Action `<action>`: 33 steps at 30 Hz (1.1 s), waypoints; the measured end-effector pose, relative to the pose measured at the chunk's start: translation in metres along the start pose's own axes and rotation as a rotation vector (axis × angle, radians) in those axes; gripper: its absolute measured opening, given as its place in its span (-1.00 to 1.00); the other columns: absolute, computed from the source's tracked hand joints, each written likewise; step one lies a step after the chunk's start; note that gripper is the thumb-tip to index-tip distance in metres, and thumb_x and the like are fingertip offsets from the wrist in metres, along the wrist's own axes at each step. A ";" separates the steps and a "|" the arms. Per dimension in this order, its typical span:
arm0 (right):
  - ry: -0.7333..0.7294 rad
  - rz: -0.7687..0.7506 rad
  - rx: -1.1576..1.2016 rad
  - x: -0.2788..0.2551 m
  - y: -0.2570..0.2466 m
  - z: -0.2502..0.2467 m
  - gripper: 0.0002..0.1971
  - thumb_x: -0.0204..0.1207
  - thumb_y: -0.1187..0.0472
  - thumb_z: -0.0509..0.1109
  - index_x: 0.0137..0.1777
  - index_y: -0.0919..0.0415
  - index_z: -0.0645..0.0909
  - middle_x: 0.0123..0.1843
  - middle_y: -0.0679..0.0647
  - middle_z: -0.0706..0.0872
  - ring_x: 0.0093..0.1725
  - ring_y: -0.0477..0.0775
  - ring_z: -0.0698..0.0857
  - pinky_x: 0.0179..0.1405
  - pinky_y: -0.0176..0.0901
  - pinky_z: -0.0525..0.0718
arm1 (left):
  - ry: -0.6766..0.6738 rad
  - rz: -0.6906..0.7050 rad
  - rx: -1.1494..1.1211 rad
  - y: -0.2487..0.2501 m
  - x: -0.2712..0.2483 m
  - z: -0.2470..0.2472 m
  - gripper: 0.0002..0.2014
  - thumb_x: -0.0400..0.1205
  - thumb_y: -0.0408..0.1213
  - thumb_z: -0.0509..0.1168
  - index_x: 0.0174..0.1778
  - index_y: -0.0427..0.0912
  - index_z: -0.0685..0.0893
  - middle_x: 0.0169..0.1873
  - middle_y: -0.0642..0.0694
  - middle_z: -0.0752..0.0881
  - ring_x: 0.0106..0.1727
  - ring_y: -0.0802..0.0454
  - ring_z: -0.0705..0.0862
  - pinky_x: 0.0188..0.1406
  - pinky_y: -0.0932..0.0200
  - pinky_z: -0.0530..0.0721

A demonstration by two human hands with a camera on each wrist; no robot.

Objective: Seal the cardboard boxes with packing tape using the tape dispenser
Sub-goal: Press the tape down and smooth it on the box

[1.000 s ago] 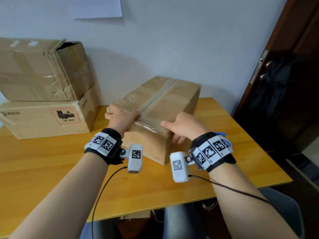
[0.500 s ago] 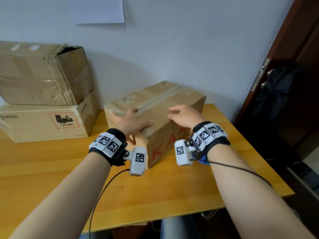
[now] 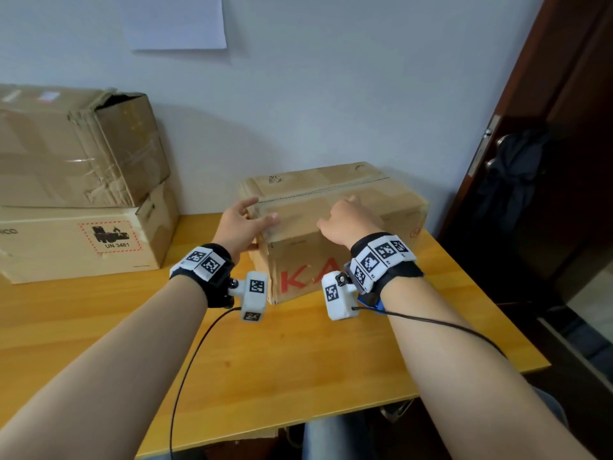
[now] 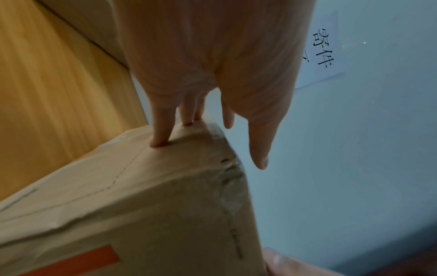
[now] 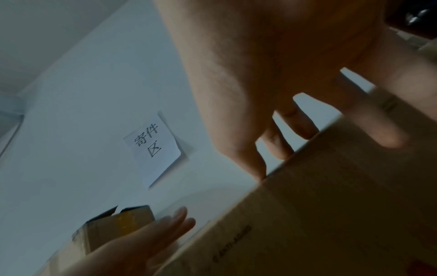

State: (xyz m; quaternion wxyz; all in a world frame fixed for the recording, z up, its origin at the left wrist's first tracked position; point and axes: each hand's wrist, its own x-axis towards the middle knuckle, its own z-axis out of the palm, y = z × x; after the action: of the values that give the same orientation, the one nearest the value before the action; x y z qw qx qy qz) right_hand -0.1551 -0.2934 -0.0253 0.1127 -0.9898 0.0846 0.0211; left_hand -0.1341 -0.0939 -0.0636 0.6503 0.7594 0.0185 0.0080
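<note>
A cardboard box (image 3: 335, 227) is seen standing on the wooden table (image 3: 298, 353) near the wall, toward the table's right side, with its taped top seam running away from the camera and red letters printed on its near face. The left hand (image 3: 237, 225) is placed at the box's near left top corner, thumb over the top and fingers down the left end. In the left wrist view (image 4: 146, 205) the fingers (image 4: 160, 127) are shown nearly straight, with their tips pressed on the end face while the thumb is held clear above the edge; nothing is gripped. The right hand (image 3: 345, 220) is laid on the top face, right of the seam. Its fingers are hidden from the head camera, but in the right wrist view (image 5: 343, 214) the fingertips (image 5: 279, 147) are seen spread and resting on the top edge of the box, loosely extended and closed round nothing. Clear tape over the corner is made out only from the left wrist.

To the left, two more boxes are stacked against the wall: a worn, taped box (image 3: 76, 151) on a flat box with a hazard label (image 3: 83, 244). A paper sheet (image 3: 175, 19) is fixed to the wall; its handwritten characters are legible only in the wrist views. A dark door (image 3: 547, 144) is seen at the right.
</note>
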 end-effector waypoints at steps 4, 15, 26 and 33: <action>0.031 0.045 0.033 0.001 0.012 -0.004 -0.70 0.68 -0.03 0.25 0.07 0.23 0.57 0.63 0.21 0.29 -0.01 0.26 0.67 -0.27 -0.08 0.53 | -0.174 -0.049 -0.012 -0.007 0.001 0.007 -0.22 0.45 -0.09 0.63 0.60 0.09 0.48 0.51 -0.05 0.52 0.25 0.02 0.67 0.28 -0.19 0.69; -0.027 0.152 0.095 0.033 0.043 -0.008 -0.43 0.67 -0.20 0.26 0.41 0.29 0.55 0.73 0.31 0.05 0.05 0.30 0.59 -0.06 0.02 0.55 | -0.344 -0.047 0.169 -0.002 0.035 0.054 0.04 0.09 0.14 0.73 0.54 0.38 0.47 0.74 0.13 0.03 0.56 -0.16 0.44 0.12 -0.29 0.78; 0.007 0.211 0.412 0.111 0.061 0.001 0.07 0.54 -0.33 0.39 0.79 0.27 -0.06 0.80 0.16 -0.25 0.76 0.30 0.07 0.64 0.23 0.28 | -0.217 -0.046 0.021 0.006 0.087 0.092 -0.41 0.54 -0.10 0.56 0.50 0.24 0.58 0.25 0.10 0.64 0.05 0.15 0.69 -0.26 0.19 0.68; 0.009 0.211 0.446 0.144 0.062 0.000 0.07 0.48 -0.31 0.48 0.77 0.26 0.06 0.80 0.15 -0.19 0.70 0.24 0.26 0.55 0.14 0.39 | -0.258 -0.057 -0.011 0.005 0.117 0.092 -0.50 0.52 -0.12 0.59 0.39 0.18 0.69 0.14 0.21 0.63 0.07 0.16 0.71 -0.08 -0.02 0.80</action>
State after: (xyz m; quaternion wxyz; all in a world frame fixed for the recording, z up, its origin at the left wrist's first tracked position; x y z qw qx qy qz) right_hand -0.0243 -0.3766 -0.0473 0.3251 -0.9263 0.1904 0.0089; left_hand -0.0136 -0.1807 -0.0742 0.6515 0.7497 -0.0439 -0.1080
